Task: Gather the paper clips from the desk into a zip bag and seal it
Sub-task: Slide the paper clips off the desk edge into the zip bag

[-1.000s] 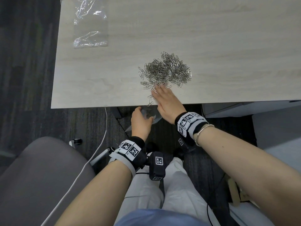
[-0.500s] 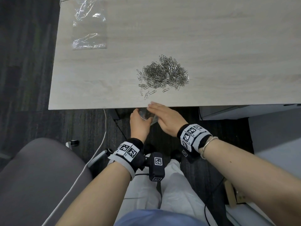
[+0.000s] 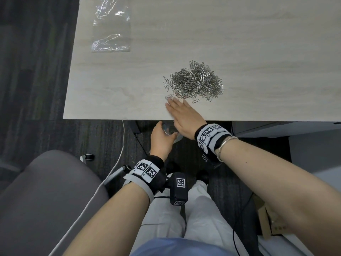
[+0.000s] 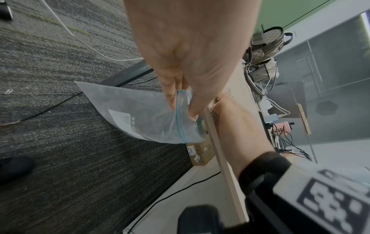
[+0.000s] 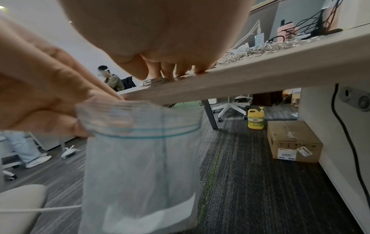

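Observation:
A heap of silver paper clips (image 3: 195,81) lies on the light wooden desk (image 3: 129,85), with a few loose clips (image 3: 169,97) at its near side. My right hand (image 3: 181,112) lies flat on the desk, straight fingertips (image 5: 168,72) touching those loose clips. Just below the desk's front edge my left hand (image 3: 162,138) pinches the mouth of a clear zip bag (image 4: 144,114) with a blue zip line; the bag (image 5: 140,166) hangs open under the edge.
A second clear plastic bag (image 3: 110,26) lies at the desk's far left. A grey chair (image 3: 46,200) stands at my left, with a white cable (image 3: 118,154) on the dark carpet. Under the desk are a cardboard box (image 5: 293,142) and a yellow bottle (image 5: 255,118).
My right hand went back from the desk's edge onto the desk and now touches the loose clips near the heap. The left hand stays below the edge with the bag.

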Demonstrator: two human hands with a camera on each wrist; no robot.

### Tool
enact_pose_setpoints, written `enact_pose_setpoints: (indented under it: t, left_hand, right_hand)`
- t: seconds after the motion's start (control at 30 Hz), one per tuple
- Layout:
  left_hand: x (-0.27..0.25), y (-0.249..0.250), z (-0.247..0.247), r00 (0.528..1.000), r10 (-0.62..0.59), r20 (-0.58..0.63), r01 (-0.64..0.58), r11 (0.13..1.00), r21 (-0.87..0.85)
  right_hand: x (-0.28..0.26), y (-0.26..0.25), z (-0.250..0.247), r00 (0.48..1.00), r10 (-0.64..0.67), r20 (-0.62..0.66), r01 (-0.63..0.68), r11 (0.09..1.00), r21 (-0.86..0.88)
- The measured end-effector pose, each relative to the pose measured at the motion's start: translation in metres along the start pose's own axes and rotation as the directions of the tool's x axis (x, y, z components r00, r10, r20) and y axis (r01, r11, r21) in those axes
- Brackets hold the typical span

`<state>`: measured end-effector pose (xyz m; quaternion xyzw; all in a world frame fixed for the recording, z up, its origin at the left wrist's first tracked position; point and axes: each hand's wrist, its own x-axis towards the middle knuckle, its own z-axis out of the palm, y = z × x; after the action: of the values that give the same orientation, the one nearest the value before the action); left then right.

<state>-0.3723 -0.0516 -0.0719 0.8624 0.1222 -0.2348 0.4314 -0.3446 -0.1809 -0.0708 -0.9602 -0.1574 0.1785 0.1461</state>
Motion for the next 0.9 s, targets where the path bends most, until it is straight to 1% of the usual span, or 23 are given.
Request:
enact_pose_setpoints:
  t: [0.1, 0.2, 0.3, 0.4, 0.5, 0.6, 0.67, 0.8, 0.9]
  left_hand:
    - [-0.001, 0.001, -0.001, 1.000, 0.025, -0.006, -0.025, 0.999, -0.031]
    - [-0.001, 0.002, 0.000, 0.999, 0.038, 0.001, -0.038, 0.996, -0.086]
    - [0.000, 0.000, 0.001, 0.999, 0.044, -0.009, -0.045, 0.996, -0.079]
    - [-0.001, 0.000, 0.001, 0.999, 0.050, -0.016, -0.051, 0.996, -0.074]
    - [-0.003, 0.001, 0.001, 0.998, 0.061, -0.024, -0.062, 0.996, -0.059]
    - [-0.003, 0.001, 0.000, 0.997, 0.059, -0.041, -0.061, 0.997, -0.051]
    - [-0.003, -0.001, -0.002, 0.997, 0.055, -0.049, -0.058, 0.997, -0.054]
    - [-0.004, -0.002, -0.006, 0.997, 0.066, -0.046, -0.069, 0.995, -0.066]
    - [-0.004, -0.003, -0.007, 0.998, 0.043, -0.041, -0.045, 0.997, -0.056]
  right_hand:
    - [-0.016, -0.002, 0.006, 0.999, -0.054, -0.001, 0.054, 0.995, 0.078]
    - [-0.029, -0.006, 0.013, 0.994, -0.107, -0.031, 0.111, 0.967, 0.227]
    - [-0.040, -0.009, 0.018, 0.996, -0.085, -0.035, 0.092, 0.927, 0.364]
    - [-0.047, -0.009, 0.015, 0.997, -0.051, -0.065, 0.073, 0.907, 0.414]
    - [-0.042, -0.005, 0.006, 0.996, -0.022, -0.092, 0.056, 0.922, 0.383]
    - [-0.029, -0.003, 0.001, 0.995, -0.057, -0.088, 0.079, 0.959, 0.273]
    - [-0.019, -0.008, 0.001, 0.995, -0.087, -0.049, 0.095, 0.977, 0.191]
    - [-0.009, -0.017, 0.003, 0.990, -0.134, 0.049, 0.129, 0.987, 0.092]
    - [-0.019, -0.016, 0.005, 0.983, -0.155, 0.096, 0.144, 0.984, 0.109]
